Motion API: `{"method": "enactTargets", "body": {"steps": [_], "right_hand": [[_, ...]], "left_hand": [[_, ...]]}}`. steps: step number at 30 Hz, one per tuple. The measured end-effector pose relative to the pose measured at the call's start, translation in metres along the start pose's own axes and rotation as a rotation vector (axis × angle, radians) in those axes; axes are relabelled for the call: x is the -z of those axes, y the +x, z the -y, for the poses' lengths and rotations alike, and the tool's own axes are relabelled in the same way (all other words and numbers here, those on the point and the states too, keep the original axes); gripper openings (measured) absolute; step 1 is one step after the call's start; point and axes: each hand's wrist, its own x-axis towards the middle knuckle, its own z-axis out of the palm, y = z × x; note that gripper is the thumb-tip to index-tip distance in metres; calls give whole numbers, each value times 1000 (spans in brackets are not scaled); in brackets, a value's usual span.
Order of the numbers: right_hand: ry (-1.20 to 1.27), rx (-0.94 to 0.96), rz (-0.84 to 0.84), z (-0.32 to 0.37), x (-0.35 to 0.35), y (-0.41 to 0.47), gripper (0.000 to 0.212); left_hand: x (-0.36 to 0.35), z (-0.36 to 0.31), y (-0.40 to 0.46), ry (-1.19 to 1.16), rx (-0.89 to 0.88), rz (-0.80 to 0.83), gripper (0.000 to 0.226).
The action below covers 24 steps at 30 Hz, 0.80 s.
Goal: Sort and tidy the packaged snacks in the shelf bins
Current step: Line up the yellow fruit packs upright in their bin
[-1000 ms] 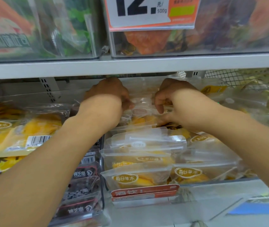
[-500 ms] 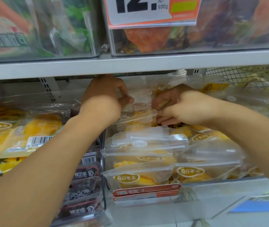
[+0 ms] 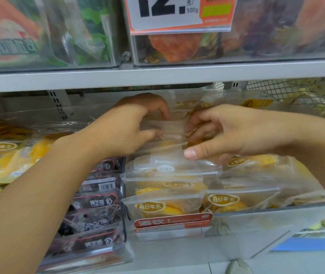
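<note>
both hands reach deep under the upper shelf (image 3: 157, 76) into the middle clear bin (image 3: 256, 220), which holds upright rows of yellow dried-fruit pouches (image 3: 163, 204). the left hand (image 3: 130, 127) and the right hand (image 3: 227, 131) each take one end of a single clear pouch (image 3: 172, 126) at the back of the row, probably so its floppy top edge stays level while it is stood up in line with the others. the left grip is clamped on the pouch's left edge, thumb below and fingers curled over the top; the right grip pinches its right edge with curled fingers, while the right thumb (image 3: 191, 153) rests on the top seal of the next pouch forward, seemingly to hold that row down. so the pouch lies directly between the two hands, touching both, behind the facing rows. dark-labelled packs (image 3: 96, 204) fill the bin just to the left, and more yellow bags (image 3: 3, 155) lie further left. a price sign (image 3: 177, 14) hangs above
</note>
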Motion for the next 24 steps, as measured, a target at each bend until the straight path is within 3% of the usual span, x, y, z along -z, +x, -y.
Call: {"method": "enactTargets", "body": {"steps": [5,8,12,17,20,21,23,24], "right_hand": [[28,50,78,-6,3,-5,33],[-102,134,84,-3,-11,7,8],[-295,178,-138,6,-18,20,27],[-281,131,-489,-1,-15,45,19],[-13,40,-349,1,-9,36,19],[54,14,-286,2,-8,29,28],[39,10,-193,3,-10,18,44],[-28,35,-181,4,-12,15,42]], "left_hand": [[-4,1,2,-20,-59,-32,30],[-4,3,2,-20,-64,20,25],[8,6,-7,-215,31,171,21],[8,17,-12,4,-19,120,65],[12,13,-12,-19,30,159,57],[14,8,-12,-23,65,214,52],[17,-1,-11,-39,142,323,52],[17,-2,-9,-25,155,350,56]]}}
